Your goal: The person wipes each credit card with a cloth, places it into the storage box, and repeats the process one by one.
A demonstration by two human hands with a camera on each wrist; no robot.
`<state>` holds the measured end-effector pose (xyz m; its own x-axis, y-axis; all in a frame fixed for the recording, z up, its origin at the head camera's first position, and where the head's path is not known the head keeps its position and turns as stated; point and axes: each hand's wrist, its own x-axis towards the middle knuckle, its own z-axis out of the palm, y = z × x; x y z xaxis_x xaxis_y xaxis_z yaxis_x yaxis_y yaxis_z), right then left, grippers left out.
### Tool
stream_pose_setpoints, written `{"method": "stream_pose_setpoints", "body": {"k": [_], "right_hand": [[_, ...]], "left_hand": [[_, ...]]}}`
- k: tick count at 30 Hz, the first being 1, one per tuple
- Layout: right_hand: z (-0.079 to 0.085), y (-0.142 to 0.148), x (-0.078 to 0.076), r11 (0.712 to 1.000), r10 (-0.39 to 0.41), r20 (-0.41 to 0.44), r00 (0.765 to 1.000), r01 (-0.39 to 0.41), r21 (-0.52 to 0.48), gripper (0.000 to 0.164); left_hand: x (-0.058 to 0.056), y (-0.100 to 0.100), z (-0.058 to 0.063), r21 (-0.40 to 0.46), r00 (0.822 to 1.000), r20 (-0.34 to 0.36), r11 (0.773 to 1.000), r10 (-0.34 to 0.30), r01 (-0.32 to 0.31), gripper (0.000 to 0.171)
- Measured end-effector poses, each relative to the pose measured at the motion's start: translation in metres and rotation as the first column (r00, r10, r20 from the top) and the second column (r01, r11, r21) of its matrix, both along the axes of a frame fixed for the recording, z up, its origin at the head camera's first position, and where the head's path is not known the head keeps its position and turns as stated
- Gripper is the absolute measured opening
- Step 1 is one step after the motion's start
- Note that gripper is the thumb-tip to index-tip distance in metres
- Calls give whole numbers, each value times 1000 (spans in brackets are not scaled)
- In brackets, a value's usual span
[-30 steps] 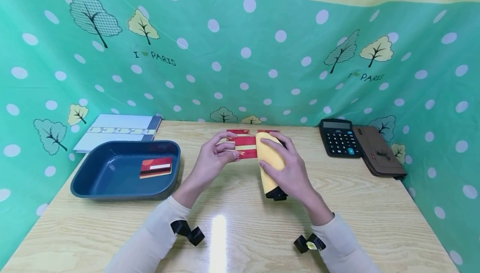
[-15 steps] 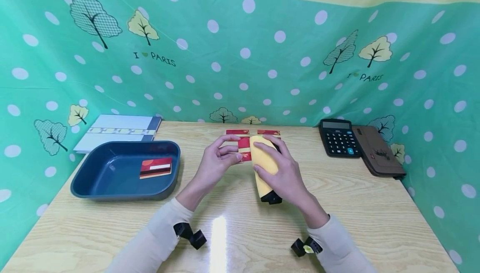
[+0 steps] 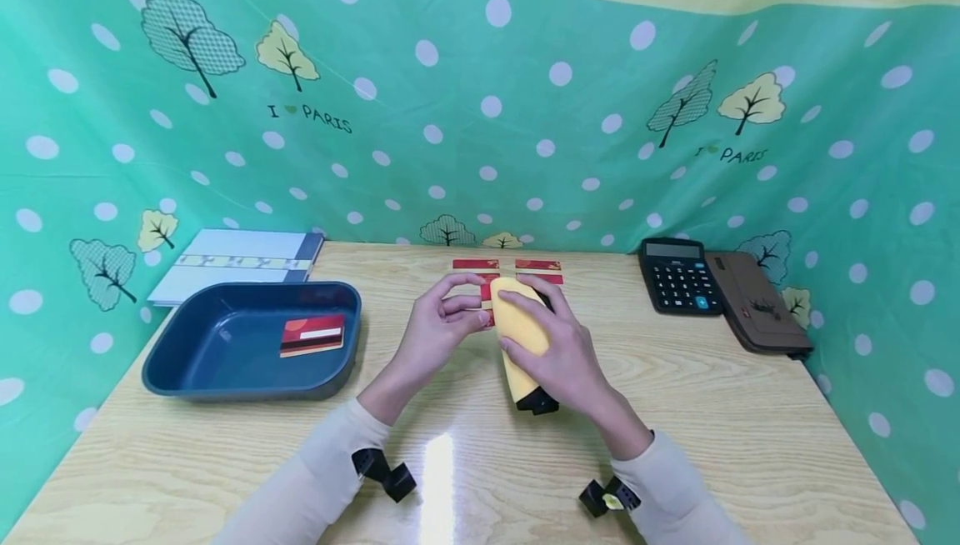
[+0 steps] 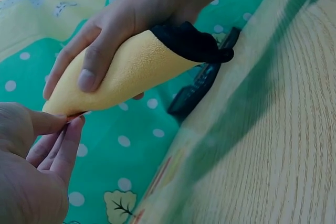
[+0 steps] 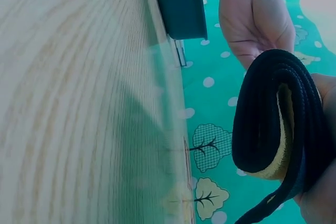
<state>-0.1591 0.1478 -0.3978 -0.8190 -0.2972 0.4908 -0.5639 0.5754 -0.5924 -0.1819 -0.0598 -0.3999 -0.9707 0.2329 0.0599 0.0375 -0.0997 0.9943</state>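
My left hand (image 3: 438, 320) pinches a red card (image 3: 486, 293) by its left end, thumb on the near side and fingers on the far side. A folded yellow cloth (image 3: 519, 332) with a black edge is gripped in my right hand (image 3: 566, 349). It overlaps most of the card, and its far end reaches the left fingertips. In the left wrist view only a thin reddish edge of the card shows between the cloth (image 4: 126, 74) and the left hand (image 4: 37, 161). The right wrist view shows the black-edged layers of the folded cloth (image 5: 262, 108).
Several red cards (image 3: 537, 265) lie at the table's back edge, beyond the hands. A blue basin (image 3: 225, 391) with red cards (image 3: 311, 335) in it stands left, before a white and blue folder (image 3: 225, 247). At the back right are a calculator (image 3: 680, 278) and a brown case (image 3: 761, 303).
My right hand has moved left and slightly nearer with the cloth, covering more of the card. My left hand has shifted slightly right, keeping its pinch.
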Motion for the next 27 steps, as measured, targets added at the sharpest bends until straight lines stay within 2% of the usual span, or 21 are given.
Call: {"method": "stream_pose_setpoints", "body": {"k": [12,19,27], "right_hand": [[0,-2,2,1000,-6,-7,1000,6,22,60],[4,3,0,999,-28,-29,999,29,33,61],[8,12,-5,997,-72,-36,997,73,8,60]], "left_hand": [[0,0,0,20,1000,8,1000,-9,9,40],[0,-3,4,-2,1000,-17,1000,-24,24,42],[-2,-10,11,-29,999,-30,1000,-14,13,41]]}}
